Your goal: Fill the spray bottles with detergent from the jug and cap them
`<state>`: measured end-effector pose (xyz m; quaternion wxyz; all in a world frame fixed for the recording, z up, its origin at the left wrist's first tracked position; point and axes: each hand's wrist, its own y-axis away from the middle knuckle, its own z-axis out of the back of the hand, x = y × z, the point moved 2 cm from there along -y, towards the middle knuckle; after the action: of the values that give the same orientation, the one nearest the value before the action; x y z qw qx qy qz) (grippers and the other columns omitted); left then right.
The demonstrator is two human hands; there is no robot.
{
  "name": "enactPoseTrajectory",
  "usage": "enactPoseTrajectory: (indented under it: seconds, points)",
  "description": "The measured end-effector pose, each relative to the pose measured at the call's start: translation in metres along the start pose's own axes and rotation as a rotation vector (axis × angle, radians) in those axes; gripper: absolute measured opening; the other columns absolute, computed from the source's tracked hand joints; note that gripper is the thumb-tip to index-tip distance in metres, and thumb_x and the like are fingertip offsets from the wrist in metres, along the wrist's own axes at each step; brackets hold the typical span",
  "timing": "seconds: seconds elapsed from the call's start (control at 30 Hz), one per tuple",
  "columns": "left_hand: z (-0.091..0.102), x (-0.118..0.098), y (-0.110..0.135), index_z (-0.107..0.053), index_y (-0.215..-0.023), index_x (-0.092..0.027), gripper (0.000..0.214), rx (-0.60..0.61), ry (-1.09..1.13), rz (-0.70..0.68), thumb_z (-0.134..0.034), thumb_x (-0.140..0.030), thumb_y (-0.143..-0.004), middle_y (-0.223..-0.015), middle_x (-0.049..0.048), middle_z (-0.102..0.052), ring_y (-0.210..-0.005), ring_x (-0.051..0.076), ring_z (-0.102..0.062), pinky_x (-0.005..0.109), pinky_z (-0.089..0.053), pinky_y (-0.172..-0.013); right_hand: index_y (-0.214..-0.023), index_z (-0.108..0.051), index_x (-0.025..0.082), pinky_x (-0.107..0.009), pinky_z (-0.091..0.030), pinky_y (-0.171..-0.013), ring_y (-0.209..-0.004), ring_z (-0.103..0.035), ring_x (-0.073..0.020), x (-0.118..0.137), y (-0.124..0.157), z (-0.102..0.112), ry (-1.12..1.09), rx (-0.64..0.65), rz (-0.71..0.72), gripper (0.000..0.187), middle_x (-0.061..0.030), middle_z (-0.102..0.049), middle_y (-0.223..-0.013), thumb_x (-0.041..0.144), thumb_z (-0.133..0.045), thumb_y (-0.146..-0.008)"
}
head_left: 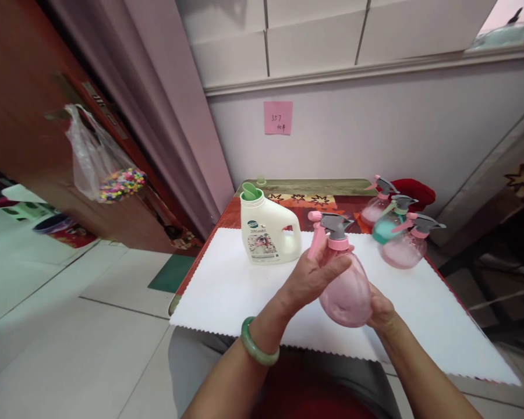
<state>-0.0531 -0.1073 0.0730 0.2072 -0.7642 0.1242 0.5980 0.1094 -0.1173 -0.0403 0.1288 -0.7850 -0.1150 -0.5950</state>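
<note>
A pink spray bottle [346, 297] with a grey and pink trigger head is held up over the white mat, slightly tilted. My left hand [311, 273] is wrapped round its neck, just below the trigger. Low on the right side of the same bottle, my right hand [381, 307] grips it, its fingers partly hidden behind. Left of the hands stands a cream jug [268, 230] with a flower label; its mouth is uncapped and a green spout shows inside. At the right are two more pink spray bottles [404, 249] and a teal one [385, 227], all upright.
The white mat [218, 279] with a scalloped edge covers much of the low table. A small green cap [261, 181] sits at the table's back edge. Something red [413, 193] lies behind the bottles. A plastic bag of colourful bits [117, 183] hangs from the door handle at left.
</note>
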Motion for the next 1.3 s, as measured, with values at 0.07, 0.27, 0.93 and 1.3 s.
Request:
enactPoseTrajectory:
  seconds: [0.07, 0.27, 0.93, 1.3]
  points:
    - [-0.002, -0.005, -0.003, -0.067, -0.118, -0.018, 0.042, -0.044, 0.01, -0.002, -0.067, -0.051, -0.092, -0.122, 0.0145, -0.073, -0.115, 0.029, -0.066, 0.042, -0.05, -0.1, -0.125, -0.067, 0.02, -0.055, -0.058, -0.081, -0.102, -0.071, -0.0403, -0.011, 0.0, 0.0, -0.058, -0.03, -0.052, 0.111, -0.0167, -0.074, -0.097, 0.1, -0.06, -0.048]
    - [0.0, -0.003, -0.012, -0.067, -0.103, -0.015, 0.034, -0.117, -0.015, -0.076, -0.064, -0.048, -0.094, -0.1, 0.0125, -0.074, -0.101, 0.026, -0.067, 0.041, -0.049, -0.096, -0.129, -0.06, 0.023, -0.05, -0.06, -0.078, -0.102, -0.072, -0.0335, -0.03, -0.006, -0.024, -0.424, 0.005, -0.207, 0.111, -0.018, -0.072, -0.114, 0.105, -0.019, -0.067]
    - [0.013, 0.006, -0.004, -0.063, -0.106, -0.019, 0.032, -0.329, 0.018, -0.195, -0.065, -0.049, -0.094, -0.099, 0.0096, -0.075, -0.102, 0.025, -0.07, 0.039, -0.05, -0.096, -0.134, -0.051, 0.023, -0.043, -0.058, -0.085, -0.117, -0.061, -0.0354, -0.013, 0.01, -0.053, -0.007, -0.624, 0.13, 0.107, -0.0163, -0.058, -0.137, 0.067, -0.094, -0.046]
    - [0.007, -0.011, 0.007, -0.07, -0.109, -0.018, 0.037, -0.158, 0.105, -0.19, -0.06, -0.052, -0.096, -0.095, 0.0115, -0.077, -0.103, 0.029, -0.072, 0.043, -0.054, -0.094, -0.122, -0.065, 0.017, -0.018, -0.027, -0.026, -0.029, -0.043, -0.0065, -0.012, 0.013, -0.063, -0.801, 0.249, -0.54, 0.099, -0.0126, -0.077, -0.087, 0.099, -0.039, -0.074]
